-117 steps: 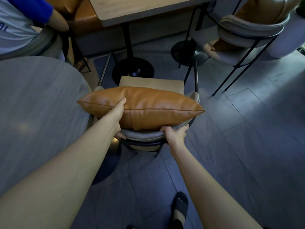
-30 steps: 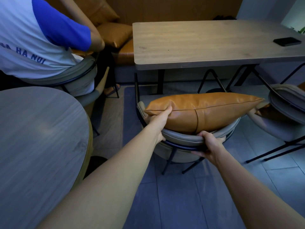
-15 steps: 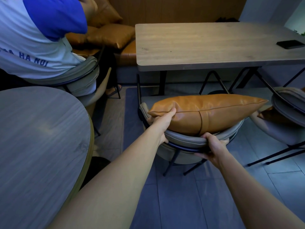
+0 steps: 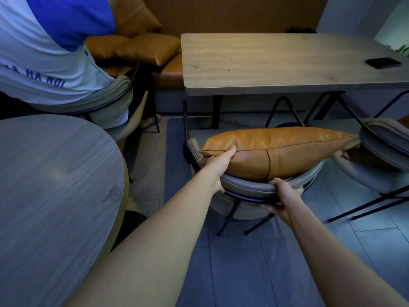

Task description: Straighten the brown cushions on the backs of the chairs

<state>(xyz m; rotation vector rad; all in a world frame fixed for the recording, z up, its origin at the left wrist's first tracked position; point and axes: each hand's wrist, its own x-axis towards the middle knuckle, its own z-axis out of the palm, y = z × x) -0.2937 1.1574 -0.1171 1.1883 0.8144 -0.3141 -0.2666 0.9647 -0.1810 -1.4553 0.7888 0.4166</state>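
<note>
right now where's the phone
In the head view, the dark phone lies flat at the far right of the rectangular wooden table, beyond the cushioned chair.

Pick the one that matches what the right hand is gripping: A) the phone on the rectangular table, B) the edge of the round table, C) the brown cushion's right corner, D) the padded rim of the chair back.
D: the right hand is closed around the chair back just under the brown cushion, while the left hand pinches the cushion's left end.
</note>
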